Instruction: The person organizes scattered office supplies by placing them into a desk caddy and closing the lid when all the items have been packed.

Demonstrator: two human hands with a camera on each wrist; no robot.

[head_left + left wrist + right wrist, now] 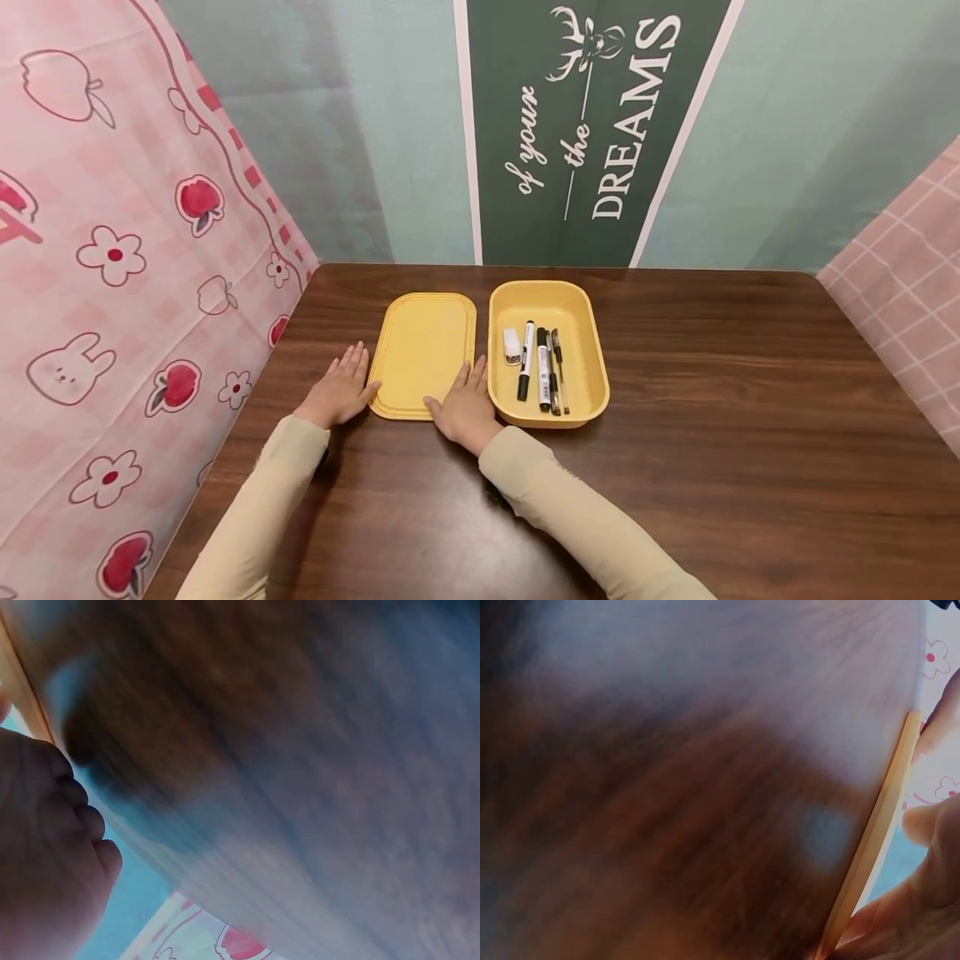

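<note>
A yellow rectangular lid [423, 350] lies flat on the table, its edge also showing in the right wrist view as a yellow strip [877, 832]. At its left side rests my left hand [337, 392], fingers straight and thumb at the lid's edge. My right hand [467, 410] lies over the lid's lower right corner, fingers extended along its right side. Just right of that hand stands an open yellow box [592, 367]. Inside are a small white bottle [512, 343], two markers, one white with a black cap [527, 358], and slim black pens [554, 383].
The dark wooden table [712, 417] extends right of the box. A pink patterned curtain [150, 333] borders the left side, a green curtain with lettering [585, 133] hangs behind, and a pink checked cloth [915, 275] hangs at the right.
</note>
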